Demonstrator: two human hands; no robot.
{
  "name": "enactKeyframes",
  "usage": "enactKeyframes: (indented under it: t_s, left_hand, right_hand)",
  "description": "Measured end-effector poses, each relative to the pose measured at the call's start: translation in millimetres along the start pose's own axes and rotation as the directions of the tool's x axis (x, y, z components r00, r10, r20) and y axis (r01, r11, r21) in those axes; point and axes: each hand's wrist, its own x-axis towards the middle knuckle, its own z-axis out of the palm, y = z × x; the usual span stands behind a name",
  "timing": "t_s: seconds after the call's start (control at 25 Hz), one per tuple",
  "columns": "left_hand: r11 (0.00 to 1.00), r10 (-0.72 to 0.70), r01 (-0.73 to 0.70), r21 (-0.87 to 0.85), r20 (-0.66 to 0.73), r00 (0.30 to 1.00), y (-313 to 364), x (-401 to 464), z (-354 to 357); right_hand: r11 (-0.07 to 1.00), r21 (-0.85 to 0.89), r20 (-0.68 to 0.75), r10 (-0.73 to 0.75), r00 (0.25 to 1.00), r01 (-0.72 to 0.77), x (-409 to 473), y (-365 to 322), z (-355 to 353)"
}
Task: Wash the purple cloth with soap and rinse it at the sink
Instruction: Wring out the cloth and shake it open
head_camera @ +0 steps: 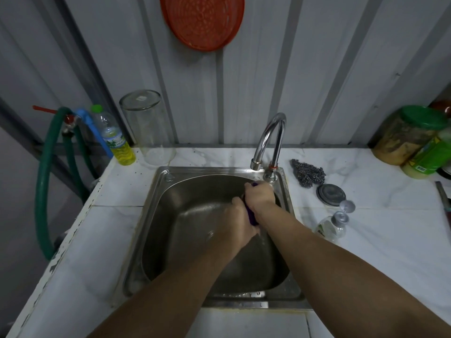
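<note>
Over the steel sink (156, 215) both my hands grip the purple cloth (251, 214), which is bunched into a tight roll between them. My left hand (238, 220) holds its nearer end and my right hand (260, 195) holds the far end, where a purple tip (255, 183) sticks out. Most of the cloth is hidden inside my fists. Water trickles down below my hands into the basin. The chrome tap (269, 137) curves up behind the sink. A small soap bottle (333, 228) with its grey cap flipped open stands on the counter to the right.
On the white counter (366, 191) lie a steel scourer (308, 174) and a round metal lid (331, 194). Green-lidded jars (412, 132) stand at the far right. A yellow-liquid bottle (114, 137), a clear upturned jar (148, 128) and a green hose (46, 181) are at the left.
</note>
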Motion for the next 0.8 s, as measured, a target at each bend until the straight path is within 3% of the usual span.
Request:
enactKeyframes:
  t_s: [0.08, 0.16, 0.24, 0.32, 0.44, 0.52, 0.56, 0.68, 0.8]
  left_hand:
    - [0.993, -0.028, 0.049, -0.11, 0.187, 0.982, -2.2, 9.0, -12.6]
    - [0.936, -0.116, 0.216, -0.276, 0.339, 0.934, 2.3, 5.0, -34.7]
    - [0.74, -0.126, 0.449, -0.501, 0.552, 0.824, 10.5, -7.1, -55.8]
    - [0.468, 0.013, 0.608, -0.641, 0.693, 0.72, 20.0, -21.5, -72.4]
    - [0.137, 0.185, 0.683, -0.718, 0.696, 0.694, 36.4, -45.0, -70.1]
    - [0.022, 0.222, 0.657, -0.754, 0.644, 0.732, 40.3, -52.6, -60.2]
    - [-0.028, 0.269, 0.669, -0.743, 0.639, 0.721, 39.1, -52.5, -56.9]
    - [-0.02, 0.366, 0.752, -0.659, 0.695, 0.619, 33.3, -45.2, -59.6]
    - [0.168, 0.253, 0.744, -0.647, 0.758, 0.602, 33.8, -37.5, -61.3]
  right_hand:
    - [0.964, 0.262, 0.149, 0.015, 0.989, -0.054, -6.5, 0.9, -8.8]
    - [0.843, 0.511, 0.366, -0.036, 0.93, -0.168, -13.7, 5.2, -26.8]
    - [0.72, 0.644, 0.527, -0.172, 0.832, -0.259, -16.0, 14.0, -43.8]
    - [0.612, 0.711, 0.608, -0.287, 0.74, -0.346, -21.2, 23.7, -48.4]
    - [0.524, 0.744, 0.65, -0.424, 0.631, -0.414, -23.7, 33.6, -37.1]
    - [0.513, 0.772, 0.631, -0.538, 0.559, -0.376, -23.4, 34.3, -33.6]
    - [0.542, 0.771, 0.624, -0.54, 0.565, -0.335, -25.5, 27.9, -38.1]
    - [0.726, 0.674, 0.578, -0.404, 0.709, -0.136, -22.5, 9.7, -50.4]
    - [0.806, 0.589, 0.495, -0.295, 0.817, -0.066, -18.0, 2.1, -51.8]
